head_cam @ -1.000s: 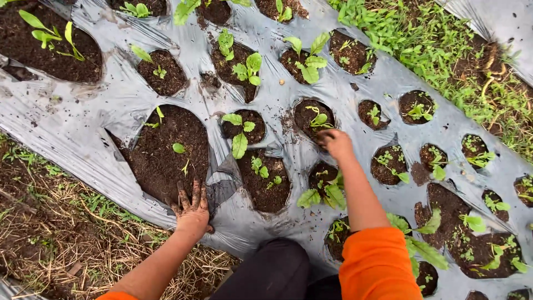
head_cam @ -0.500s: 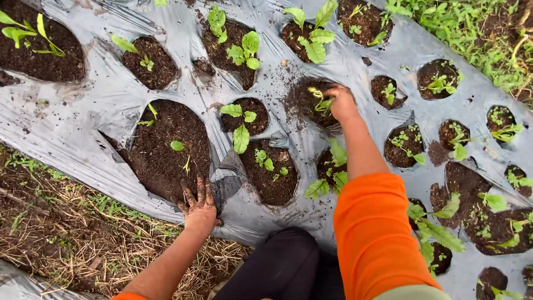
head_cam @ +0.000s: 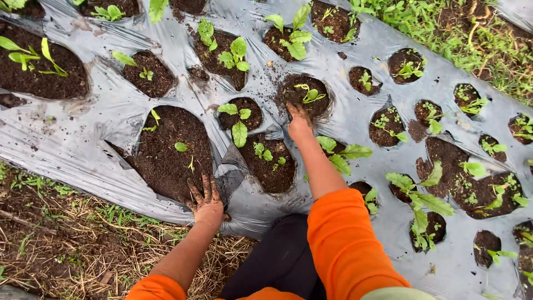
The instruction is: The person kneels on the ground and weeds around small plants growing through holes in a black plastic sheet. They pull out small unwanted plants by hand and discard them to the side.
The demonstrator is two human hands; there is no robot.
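Observation:
My left hand is muddy and rests flat, fingers spread, on the near edge of a large soil opening in the silver plastic mulch sheet. My right hand reaches forward with its fingers pressed into the near rim of a round soil hole that holds a small green seedling. Neither hand holds anything that I can see. Orange sleeves cover both upper arms.
Many more soil holes with green seedlings dot the sheet. Larger leafy plants stand at right. Dry straw and grass lie at lower left, green weeds at top right. My dark-clothed knee is at the bottom.
My right hand went forward into the seedling's hole, then drew back to its near rim. The left hand stayed planted on the soil edge. The view shifted slightly.

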